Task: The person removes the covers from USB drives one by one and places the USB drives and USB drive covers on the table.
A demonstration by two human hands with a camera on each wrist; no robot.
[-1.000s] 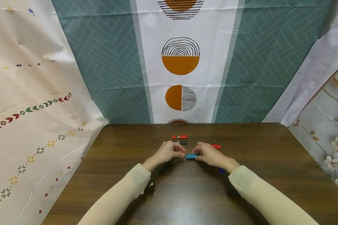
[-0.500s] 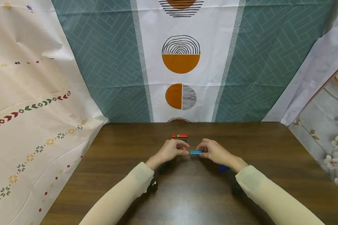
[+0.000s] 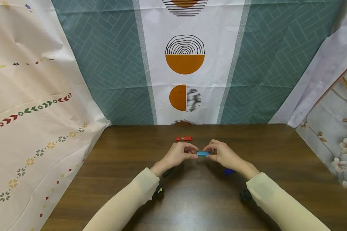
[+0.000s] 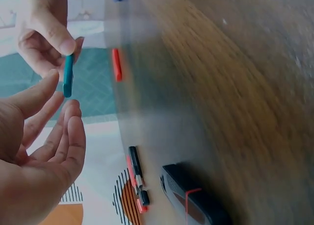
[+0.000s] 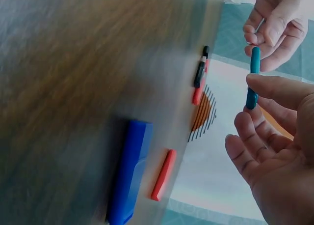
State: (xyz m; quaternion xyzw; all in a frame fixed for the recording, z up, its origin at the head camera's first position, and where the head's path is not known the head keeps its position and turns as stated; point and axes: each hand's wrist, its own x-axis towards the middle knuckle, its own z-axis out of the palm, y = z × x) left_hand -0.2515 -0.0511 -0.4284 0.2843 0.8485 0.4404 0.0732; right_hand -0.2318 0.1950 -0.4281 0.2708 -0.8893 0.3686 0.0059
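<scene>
A light-blue USB stick (image 3: 203,153) is held level above the wooden table, between my two hands. My right hand (image 3: 223,156) pinches its right end between thumb and fingers. My left hand (image 3: 177,154) is at the stick's other end; in the left wrist view the thumb and half-bent fingers (image 4: 73,136) lie around that end of the stick (image 4: 68,77) without a plain grip. A red USB stick (image 3: 187,138) with its cap off lies behind the hands. Beside it, a black one (image 5: 200,70) shows in the right wrist view, its metal plug bare.
A dark-blue oblong piece (image 5: 131,168) and a flat red stick (image 5: 163,175) lie on the table (image 3: 127,144) near my right hand. By my left wrist is a black oblong object (image 4: 194,195) with a red line. Patterned cloths hang behind the table.
My right hand has lifted the blue stick off the table and moved it a little right and away. My left hand has followed, closing in on the stick's left end.
</scene>
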